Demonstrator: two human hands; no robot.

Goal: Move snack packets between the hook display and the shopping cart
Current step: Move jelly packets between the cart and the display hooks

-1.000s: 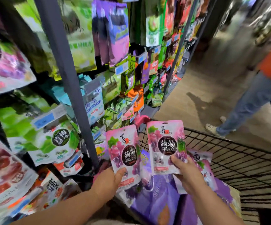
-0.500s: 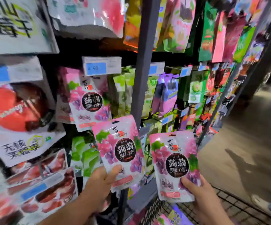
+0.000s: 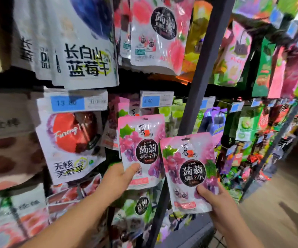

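Both hands were full in this one. The left hand (image 3: 119, 179) had a pink grape konjac jelly packet (image 3: 141, 149) pinched near its lower left corner, thumb flat on the front and the other fingers tucked behind it, so a proper grip. That packet was held upright right up at the hook display (image 3: 248, 102), just left of the dark upright post (image 3: 203, 72), with its top edge sitting just under the blue 4.90 price tag (image 3: 156, 101). Behind it you could make out matching grape packets (image 3: 126, 108) hanging on the same row. The right hand (image 3: 221, 208) gripped a second grape packet (image 3: 189, 169) the same way, thumb on the front near the bottom and fingers hidden behind. This one sat lower and to the right, in front of the post, tilted a touch, with its left edge just overlapping the first packet's right edge. The second one hung on nothing but the hand; for the first I honestly couldn't tell if its hang hole was on a hook. Around them were a white blueberry bag (image 3: 87, 51) up top left, a peach jelly packet (image 3: 159, 33) above, a red Furong plum packet (image 3: 71, 145) under a 13.80 tag (image 3: 73, 102), purple bags (image 3: 214, 120) past the post, and floor (image 3: 278, 203) bottom right. The edges were pretty blurry.
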